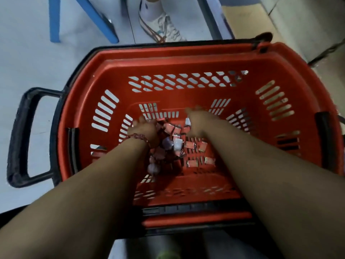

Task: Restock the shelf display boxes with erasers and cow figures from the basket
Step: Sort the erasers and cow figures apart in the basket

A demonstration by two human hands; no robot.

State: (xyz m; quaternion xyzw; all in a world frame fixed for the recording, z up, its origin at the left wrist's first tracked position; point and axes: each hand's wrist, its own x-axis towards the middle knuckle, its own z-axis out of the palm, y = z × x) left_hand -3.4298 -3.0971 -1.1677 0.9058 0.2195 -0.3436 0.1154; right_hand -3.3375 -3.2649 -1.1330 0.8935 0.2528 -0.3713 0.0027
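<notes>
A red plastic basket (168, 53) stands on the floor below me. On its bottom lies a pile of small red-wrapped erasers (192, 162) mixed with pale wrapped cow figures (154, 168). Both my arms reach down into it. My left hand (144, 129), with a beaded bracelet on the wrist, rests on the left side of the pile with its fingers curled among the packets; its grip is hidden. My right hand (197, 122) is blurred, palm down over the far right side of the pile with the fingers stretched forward.
The basket has a black pull handle (22, 137) sticking out to the left. Beyond it are blue stool legs (54, 19) and another person's white sneaker (162, 25) on the pale floor. A cardboard box (248, 21) sits at the upper right.
</notes>
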